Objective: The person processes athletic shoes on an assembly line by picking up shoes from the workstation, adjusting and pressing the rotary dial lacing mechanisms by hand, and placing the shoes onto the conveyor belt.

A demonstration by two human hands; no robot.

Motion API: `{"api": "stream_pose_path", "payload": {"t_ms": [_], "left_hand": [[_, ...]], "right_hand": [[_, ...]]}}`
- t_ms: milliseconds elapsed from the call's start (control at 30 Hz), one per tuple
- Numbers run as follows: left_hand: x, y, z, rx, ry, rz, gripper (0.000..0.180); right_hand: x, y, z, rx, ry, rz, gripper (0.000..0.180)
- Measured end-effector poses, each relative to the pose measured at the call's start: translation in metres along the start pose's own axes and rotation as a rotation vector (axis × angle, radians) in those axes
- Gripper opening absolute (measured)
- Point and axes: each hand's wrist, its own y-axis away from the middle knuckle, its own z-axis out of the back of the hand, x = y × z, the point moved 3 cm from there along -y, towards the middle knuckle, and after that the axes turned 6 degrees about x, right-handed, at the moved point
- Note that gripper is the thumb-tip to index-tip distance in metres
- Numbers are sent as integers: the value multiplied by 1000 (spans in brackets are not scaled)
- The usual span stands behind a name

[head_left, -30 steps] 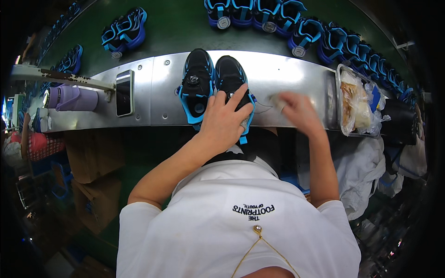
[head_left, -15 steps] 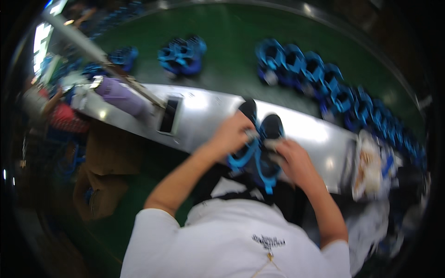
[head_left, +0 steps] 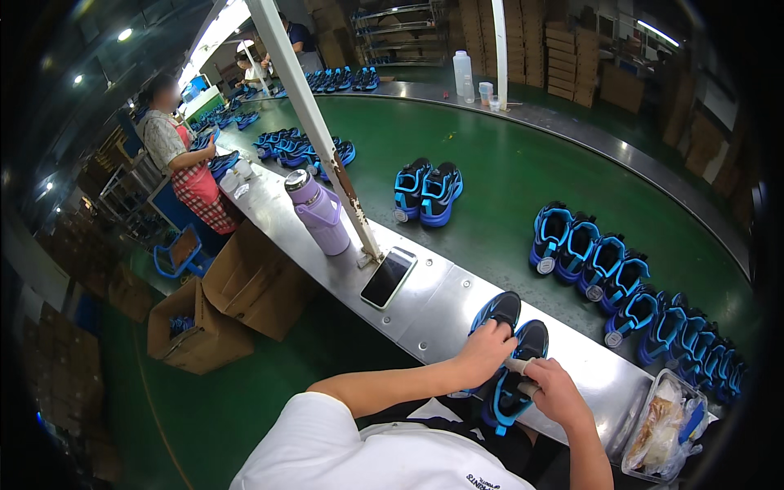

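Note:
A pair of black-and-blue sneakers lies side by side over the metal ledge in front of me, toes pointing away. My left hand (head_left: 488, 351) curls over the left sneaker (head_left: 501, 307), its fingertips partly hidden near the laces. On the right sneaker (head_left: 533, 333), my right hand (head_left: 559, 389) closes at the laces and tongue. Pale covers wrap some of its fingers. The right sneaker's light-blue heel loop points back toward my body. My left forearm and hand hide part of the left sneaker's heel.
Along the ledge (head_left: 441, 304) lie a phone (head_left: 389, 278), a purple bottle (head_left: 318, 214) and a plastic tray of bags (head_left: 663, 429). A white post (head_left: 314, 122) rises beside the bottle. More sneakers (head_left: 429, 192) stand on the green belt (head_left: 490, 147). Cardboard boxes (head_left: 200, 327) and a co-worker (head_left: 184, 155) are left.
My view has swung up and to the left, showing more of the room. The ledge and sneakers sit lower and further right in it. Both hands stay at the pair of sneakers.

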Motion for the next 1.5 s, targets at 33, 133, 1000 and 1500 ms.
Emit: {"api": "stream_pose_path", "payload": {"t_ms": [33,133,1000,1500], "left_hand": [[0,-2,1,-44,82,118,25],[13,0,-2,-28,352,177,33],[-1,0,13,-96,451,87,22],[-67,35,-23,341,1778,915,24]], "right_hand": [[-1,0,-2,-4,2,-7,35],[2,1,-4,-135,-5,-67,35],[2,28,7,-21,-236,-151,29],[-19,26,11,-195,-268,-251,46]]}}
